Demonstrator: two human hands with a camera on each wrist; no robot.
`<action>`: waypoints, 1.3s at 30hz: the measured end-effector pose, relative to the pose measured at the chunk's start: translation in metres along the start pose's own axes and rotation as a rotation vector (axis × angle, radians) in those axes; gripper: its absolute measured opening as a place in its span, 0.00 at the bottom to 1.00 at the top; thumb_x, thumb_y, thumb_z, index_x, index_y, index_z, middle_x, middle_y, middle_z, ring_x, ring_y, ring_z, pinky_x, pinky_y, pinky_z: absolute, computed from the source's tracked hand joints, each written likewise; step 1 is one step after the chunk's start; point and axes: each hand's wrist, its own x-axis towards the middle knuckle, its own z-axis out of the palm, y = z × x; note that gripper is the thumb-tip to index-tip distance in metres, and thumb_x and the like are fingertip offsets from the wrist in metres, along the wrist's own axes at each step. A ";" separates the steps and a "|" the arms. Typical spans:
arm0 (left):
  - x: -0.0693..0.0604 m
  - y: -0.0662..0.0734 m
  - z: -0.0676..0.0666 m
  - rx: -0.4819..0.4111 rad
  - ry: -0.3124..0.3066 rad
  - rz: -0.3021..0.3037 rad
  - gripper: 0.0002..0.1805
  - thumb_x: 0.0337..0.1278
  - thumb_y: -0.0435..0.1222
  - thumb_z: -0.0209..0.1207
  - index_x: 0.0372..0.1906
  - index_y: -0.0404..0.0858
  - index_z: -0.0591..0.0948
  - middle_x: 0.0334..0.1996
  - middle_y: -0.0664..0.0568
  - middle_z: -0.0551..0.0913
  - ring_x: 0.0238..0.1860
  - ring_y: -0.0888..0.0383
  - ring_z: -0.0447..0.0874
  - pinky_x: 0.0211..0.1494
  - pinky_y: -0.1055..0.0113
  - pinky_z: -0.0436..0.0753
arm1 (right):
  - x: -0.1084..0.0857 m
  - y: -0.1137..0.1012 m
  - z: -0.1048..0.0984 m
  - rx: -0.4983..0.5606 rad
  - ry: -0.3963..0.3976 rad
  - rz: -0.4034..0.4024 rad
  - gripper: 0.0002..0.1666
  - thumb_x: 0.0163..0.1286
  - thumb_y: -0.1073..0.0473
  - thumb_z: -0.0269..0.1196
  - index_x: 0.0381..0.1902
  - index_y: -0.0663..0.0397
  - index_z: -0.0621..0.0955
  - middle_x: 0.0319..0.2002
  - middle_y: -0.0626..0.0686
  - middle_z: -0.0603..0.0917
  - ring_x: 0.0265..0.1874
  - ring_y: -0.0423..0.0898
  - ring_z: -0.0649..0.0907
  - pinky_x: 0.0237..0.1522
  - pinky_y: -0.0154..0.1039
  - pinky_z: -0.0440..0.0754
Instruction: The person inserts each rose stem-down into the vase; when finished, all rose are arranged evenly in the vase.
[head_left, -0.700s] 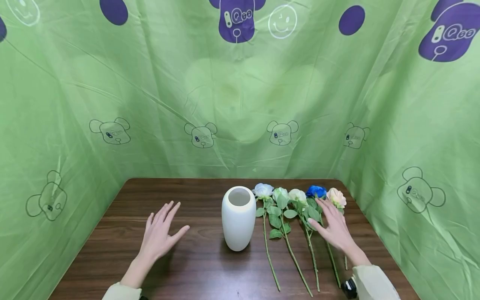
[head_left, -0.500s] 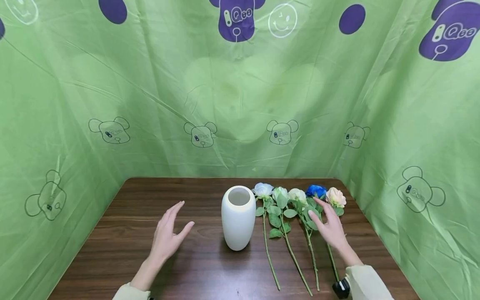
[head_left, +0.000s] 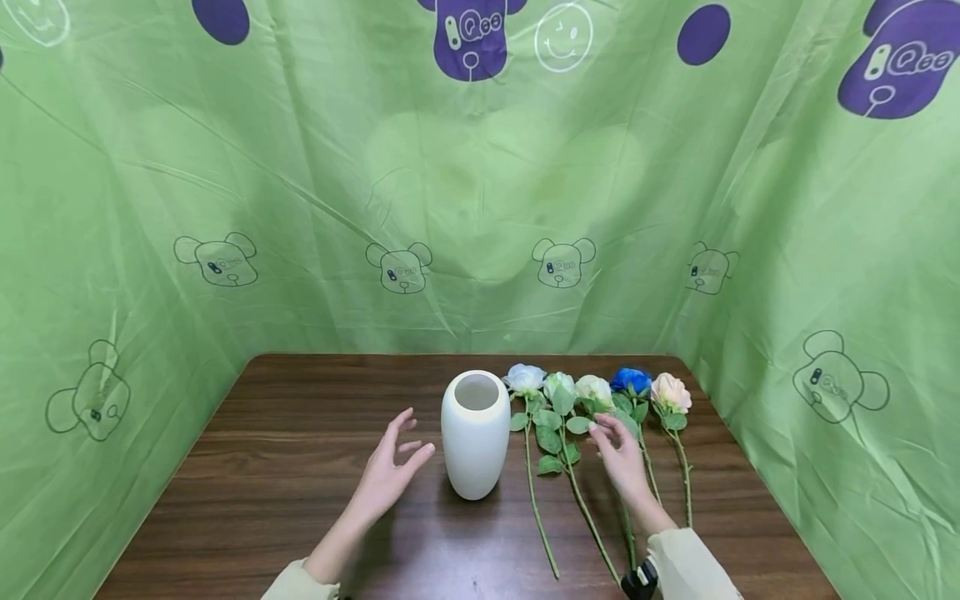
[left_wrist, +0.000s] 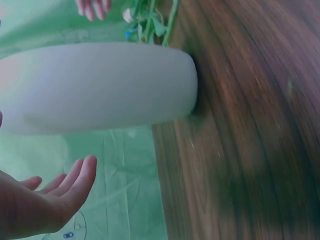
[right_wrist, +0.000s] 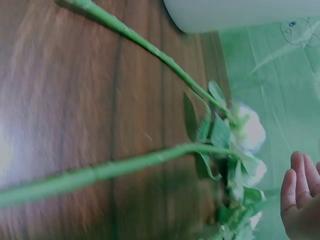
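Observation:
A tall white vase (head_left: pixel 476 450) stands upright on the brown wooden table, its round mouth facing up. My left hand (head_left: pixel 386 477) is just left of the vase, apart from it, with fingers loosely spread and nothing held. Over the flower stems to the vase's right hovers my right hand (head_left: pixel 624 467), fingers loosely bent and holding nothing. Several artificial flowers lie side by side there: a pale blue rose (head_left: pixel 526 379), a pale green one (head_left: pixel 558 386), a cream one (head_left: pixel 593 390), a blue rose (head_left: pixel 632 381) and a peach rose (head_left: pixel 671 392). The right hand partly hides the middle stems.
The dark wooden table (head_left: pixel 300 433) has its back edge against a green curtain (head_left: pixel 480 208) with bear prints, which also encloses both sides. A black band (head_left: pixel 639 581) sits at the right sleeve.
Both hands have moved inward: the left rightward toward the vase, the right leftward from the blue and peach roses to the middle stems. The vase and flowers have stayed in place.

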 end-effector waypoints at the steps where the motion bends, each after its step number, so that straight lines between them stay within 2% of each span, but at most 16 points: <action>1: 0.000 0.001 0.002 -0.016 -0.014 -0.018 0.35 0.51 0.45 0.60 0.63 0.49 0.59 0.56 0.43 0.67 0.47 0.46 0.74 0.39 0.60 0.79 | 0.001 0.011 0.002 0.004 -0.010 0.001 0.20 0.65 0.56 0.55 0.52 0.61 0.71 0.39 0.62 0.79 0.31 0.49 0.81 0.28 0.40 0.78; 4: 0.001 0.006 0.006 -0.056 -0.050 -0.080 0.35 0.51 0.46 0.59 0.63 0.48 0.58 0.56 0.41 0.66 0.46 0.47 0.76 0.34 0.60 0.80 | 0.002 0.028 0.010 0.022 -0.055 0.014 0.23 0.65 0.52 0.56 0.53 0.61 0.71 0.37 0.59 0.80 0.28 0.48 0.80 0.23 0.36 0.77; 11: 0.004 0.015 0.013 -0.108 -0.149 -0.222 0.36 0.50 0.50 0.58 0.63 0.46 0.57 0.57 0.38 0.65 0.42 0.45 0.77 0.27 0.56 0.80 | -0.014 -0.019 0.037 -0.027 -0.080 0.154 0.22 0.63 0.55 0.57 0.49 0.66 0.72 0.36 0.64 0.80 0.26 0.57 0.80 0.18 0.41 0.75; 14: 0.005 0.017 0.014 -0.124 -0.178 -0.249 0.37 0.50 0.50 0.58 0.64 0.45 0.57 0.56 0.38 0.66 0.42 0.43 0.77 0.27 0.55 0.80 | -0.017 -0.023 0.047 -0.042 -0.100 0.230 0.22 0.63 0.55 0.57 0.50 0.65 0.72 0.36 0.63 0.80 0.24 0.56 0.80 0.20 0.44 0.78; 17: 0.006 0.017 0.016 -0.139 -0.204 -0.256 0.38 0.51 0.51 0.57 0.64 0.43 0.56 0.56 0.37 0.66 0.41 0.42 0.77 0.26 0.54 0.80 | -0.017 -0.019 0.056 -0.069 -0.118 0.264 0.21 0.62 0.56 0.58 0.49 0.64 0.73 0.35 0.63 0.81 0.22 0.54 0.81 0.21 0.48 0.78; 26: 0.009 0.018 0.019 -0.159 -0.238 -0.275 0.35 0.51 0.52 0.57 0.61 0.42 0.60 0.54 0.33 0.67 0.39 0.43 0.78 0.24 0.58 0.81 | -0.020 -0.003 0.076 -0.162 -0.156 0.237 0.20 0.60 0.58 0.60 0.46 0.67 0.73 0.32 0.62 0.82 0.15 0.53 0.79 0.11 0.46 0.76; 33: 0.010 0.018 0.019 -0.163 -0.243 -0.285 0.35 0.50 0.52 0.57 0.61 0.41 0.60 0.54 0.33 0.67 0.39 0.42 0.78 0.25 0.58 0.81 | -0.021 0.008 0.083 -0.198 -0.186 0.188 0.21 0.57 0.61 0.63 0.44 0.69 0.74 0.26 0.56 0.81 0.12 0.51 0.79 0.12 0.41 0.77; 39: 0.011 0.017 0.019 -0.174 -0.243 -0.287 0.35 0.50 0.52 0.57 0.60 0.40 0.61 0.53 0.33 0.67 0.39 0.42 0.78 0.25 0.58 0.81 | -0.021 0.012 0.088 -0.222 -0.190 0.145 0.22 0.53 0.66 0.64 0.44 0.72 0.73 0.23 0.55 0.80 0.10 0.49 0.77 0.13 0.38 0.77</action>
